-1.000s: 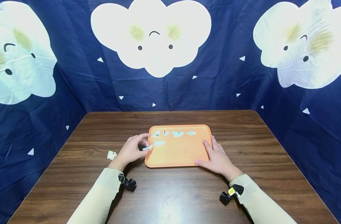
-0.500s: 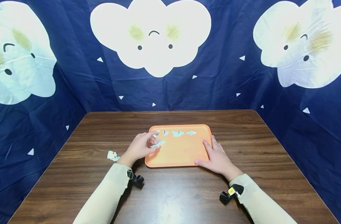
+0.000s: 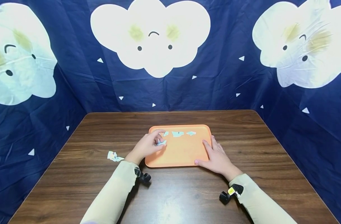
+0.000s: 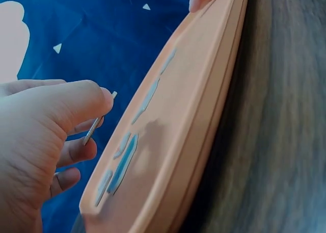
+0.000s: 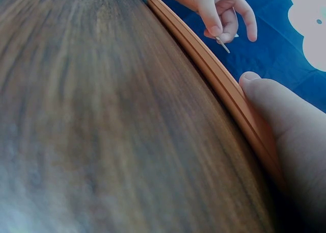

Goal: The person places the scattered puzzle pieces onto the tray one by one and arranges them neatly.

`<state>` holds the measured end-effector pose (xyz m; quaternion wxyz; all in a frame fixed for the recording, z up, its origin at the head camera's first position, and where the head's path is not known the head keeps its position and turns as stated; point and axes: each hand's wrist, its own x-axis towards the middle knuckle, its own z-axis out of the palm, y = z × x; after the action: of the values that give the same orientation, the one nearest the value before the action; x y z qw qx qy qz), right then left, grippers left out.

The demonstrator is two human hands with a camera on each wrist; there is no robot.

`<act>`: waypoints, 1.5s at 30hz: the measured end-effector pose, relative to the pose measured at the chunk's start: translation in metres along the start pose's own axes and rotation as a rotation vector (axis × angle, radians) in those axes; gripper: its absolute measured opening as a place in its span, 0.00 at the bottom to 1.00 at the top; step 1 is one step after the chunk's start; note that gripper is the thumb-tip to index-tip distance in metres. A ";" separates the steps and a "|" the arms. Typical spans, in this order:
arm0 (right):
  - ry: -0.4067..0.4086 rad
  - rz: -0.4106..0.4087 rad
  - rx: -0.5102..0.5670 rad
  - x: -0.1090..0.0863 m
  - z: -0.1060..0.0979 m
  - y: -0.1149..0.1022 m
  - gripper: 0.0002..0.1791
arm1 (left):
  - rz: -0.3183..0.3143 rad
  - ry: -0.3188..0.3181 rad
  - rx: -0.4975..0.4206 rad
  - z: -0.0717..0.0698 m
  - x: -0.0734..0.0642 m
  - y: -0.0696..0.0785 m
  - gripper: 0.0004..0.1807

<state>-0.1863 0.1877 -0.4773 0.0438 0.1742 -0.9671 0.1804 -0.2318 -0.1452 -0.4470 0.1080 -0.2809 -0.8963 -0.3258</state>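
Between thumb and fingers, my left hand [image 3: 148, 145] pinches a thin, flat puzzle piece [image 4: 93, 129], seen nearly edge-on in the left wrist view. That hand hovers over the left part of an orange tray [image 3: 181, 157]. Several pale blue, irregular printed pieces lie in the tray, among them one with a dark mark [image 3: 177, 134] and a narrow one [image 3: 191, 133]. A further lying piece [image 4: 124, 164] sits in a second row, largely covered by the hand in the head view. My right hand [image 3: 217, 159] rests on the tray's right side, its thumb on the near rim.
Left of the tray, loose printed pieces [image 3: 113, 156] lie on the brown wooden table [image 3: 170, 193], partly beside my left wrist. A dark blue curtain [image 3: 164, 93] with white clouds stands behind and at both sides.
My left hand has carried the puzzle piece rightward from the tray's left edge to over its left part. More of the loose pieces on the table shows. The right hand stays put.
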 end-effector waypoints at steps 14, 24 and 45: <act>-0.009 0.002 -0.010 0.000 0.001 0.002 0.60 | -0.043 -0.042 0.005 0.015 0.013 0.014 0.30; 0.022 -0.017 -0.011 0.000 0.002 0.002 0.58 | -0.052 -0.080 0.083 0.025 0.016 0.013 0.30; -0.008 -0.003 -0.016 0.001 0.002 0.003 0.59 | -0.028 -0.068 0.168 0.023 0.013 0.012 0.31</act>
<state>-0.1883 0.1889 -0.4801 0.0418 0.1762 -0.9683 0.1718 -0.2356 -0.1169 -0.4531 0.0960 -0.2694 -0.9274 -0.2413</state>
